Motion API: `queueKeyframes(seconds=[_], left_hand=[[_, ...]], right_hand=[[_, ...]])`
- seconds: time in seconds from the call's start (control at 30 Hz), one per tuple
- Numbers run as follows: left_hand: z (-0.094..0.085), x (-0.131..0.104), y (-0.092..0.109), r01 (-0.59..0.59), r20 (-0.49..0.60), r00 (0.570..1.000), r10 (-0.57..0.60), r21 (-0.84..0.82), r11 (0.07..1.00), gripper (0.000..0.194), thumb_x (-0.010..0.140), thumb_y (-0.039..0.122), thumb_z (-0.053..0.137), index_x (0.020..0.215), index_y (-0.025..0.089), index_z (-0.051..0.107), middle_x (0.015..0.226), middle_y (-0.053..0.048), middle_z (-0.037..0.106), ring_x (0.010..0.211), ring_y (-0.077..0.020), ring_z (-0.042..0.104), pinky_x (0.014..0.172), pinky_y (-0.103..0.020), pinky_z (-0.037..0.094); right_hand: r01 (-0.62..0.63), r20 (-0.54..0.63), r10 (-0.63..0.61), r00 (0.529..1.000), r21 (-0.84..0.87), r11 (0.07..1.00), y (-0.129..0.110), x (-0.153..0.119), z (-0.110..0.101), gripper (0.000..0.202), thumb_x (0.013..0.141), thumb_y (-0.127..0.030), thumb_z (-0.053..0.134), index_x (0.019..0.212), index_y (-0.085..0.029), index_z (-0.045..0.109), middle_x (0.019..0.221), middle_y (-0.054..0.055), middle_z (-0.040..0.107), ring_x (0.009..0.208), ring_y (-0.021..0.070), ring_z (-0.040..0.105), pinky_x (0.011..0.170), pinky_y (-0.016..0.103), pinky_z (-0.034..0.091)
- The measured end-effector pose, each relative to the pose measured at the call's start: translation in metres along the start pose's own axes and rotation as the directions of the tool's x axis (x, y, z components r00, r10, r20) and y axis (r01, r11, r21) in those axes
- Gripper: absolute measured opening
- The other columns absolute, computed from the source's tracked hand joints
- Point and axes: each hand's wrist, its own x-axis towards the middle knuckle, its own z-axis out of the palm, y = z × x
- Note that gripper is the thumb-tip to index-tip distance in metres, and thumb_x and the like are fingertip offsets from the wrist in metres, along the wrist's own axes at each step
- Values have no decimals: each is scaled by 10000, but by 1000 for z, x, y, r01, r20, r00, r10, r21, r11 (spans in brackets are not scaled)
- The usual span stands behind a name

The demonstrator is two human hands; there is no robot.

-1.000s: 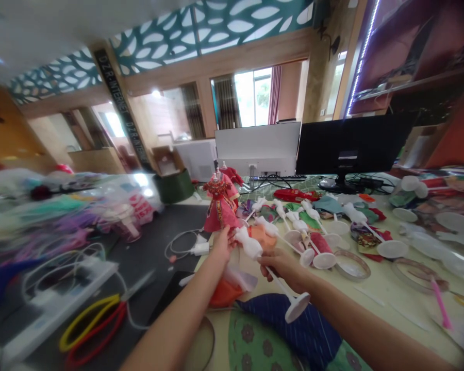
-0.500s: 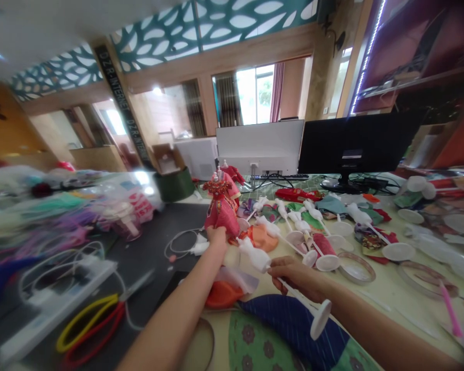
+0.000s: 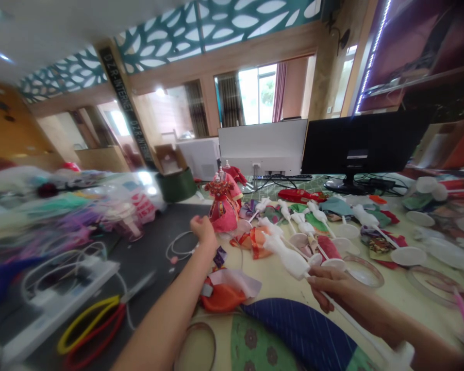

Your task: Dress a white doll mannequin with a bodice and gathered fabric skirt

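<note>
Pretty cluttered cream desk (image 3: 280, 283) here. A small white mannequin (image 3: 288, 257) is tilted above it, apart from the red dress (image 3: 223, 208) standing farther back. The right hand (image 3: 338, 286) has its fingers around the pole (image 3: 353, 317) just under the torso; I'd grip snugly there so the bottom end doesn't swing. The left hand (image 3: 203, 229) is near the dress, fingers curled, can't tell if they're pinching anything.

Table: pale yellow surface (image 3: 272, 282), centre and right; dark surface (image 3: 152, 234), left. On dark part: white power strip (image 3: 67, 308), scissors (image 3: 90, 330) with yellow and red handles. On pale part: navy cloth (image 3: 301, 327) beside green patterned cloth (image 3: 251, 342), orange-red cloth (image 3: 223, 300), white dress forms (image 3: 365, 216) lying among fabric pieces (image 3: 336, 206). Rear: red-dressed form (image 3: 221, 207), upright, base hidden; black monitor (image 3: 365, 144).
</note>
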Motion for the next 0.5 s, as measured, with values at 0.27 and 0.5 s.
queueKeyframes(seconds=[0.27,0.5], left_hand=[[6,-2,22,-371,111,929,354,242,897,502,727,422,647,1142,172,519,1243,-138,517,1231,-289,395,1048,-395,262],[26,7,24,-391,266,911,317,302,870,685,613,512,711,1173,182,494,1158,-165,589,1113,-344,514,936,-420,352]], right_hand=[[46,-106,-73,992,-244,969,-14,-24,-1,475,833,-532,446,497,-202,504,614,49,543,683,194,545,734,342,465],[52,-143,-95,985,-278,959,1,-39,-10,419,869,-478,426,613,-196,602,525,28,512,561,170,555,643,331,502]])
